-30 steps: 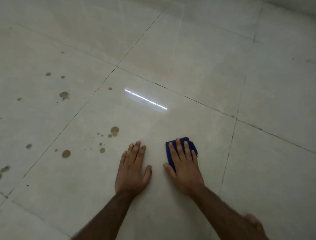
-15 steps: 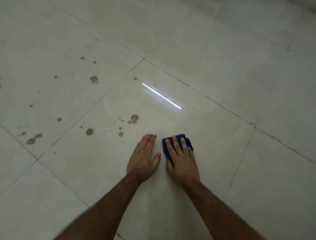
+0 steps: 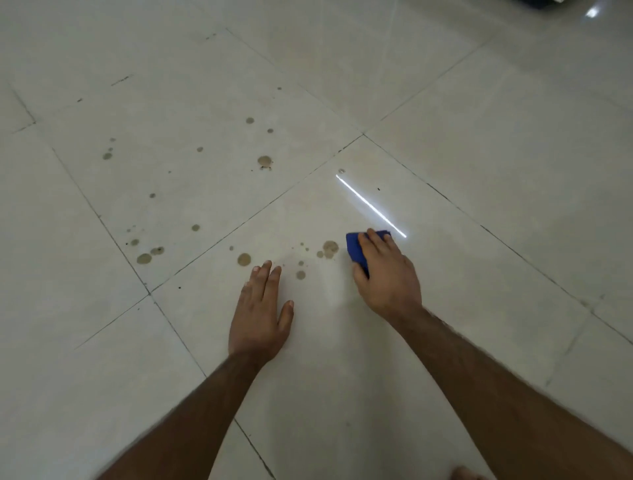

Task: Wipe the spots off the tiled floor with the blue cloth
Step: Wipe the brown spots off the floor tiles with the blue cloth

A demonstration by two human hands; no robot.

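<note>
My right hand [image 3: 387, 277] presses a folded blue cloth [image 3: 355, 249] flat onto the pale tiled floor [image 3: 479, 164]; most of the cloth is hidden under my fingers. Just left of the cloth lies a large brown spot [image 3: 330, 248] with smaller ones [image 3: 300, 274] below it. Another brown spot [image 3: 244, 259] sits just beyond the fingertips of my left hand [image 3: 262, 311], which rests flat on the tile, fingers together, holding nothing. Several more spots [image 3: 264, 161] dot the tile further left and beyond the grout line.
Dark grout lines [image 3: 246, 219] cross the floor diagonally. A bright streak of reflected light [image 3: 371, 206] lies just beyond the cloth. A dark object [image 3: 537, 2] shows at the top right edge. A bit of my foot [image 3: 466, 474] shows at the bottom edge.
My right hand has slid the cloth forward and away from my left hand, toward the large brown spot. The view has swung left, bringing more spots into sight.
</note>
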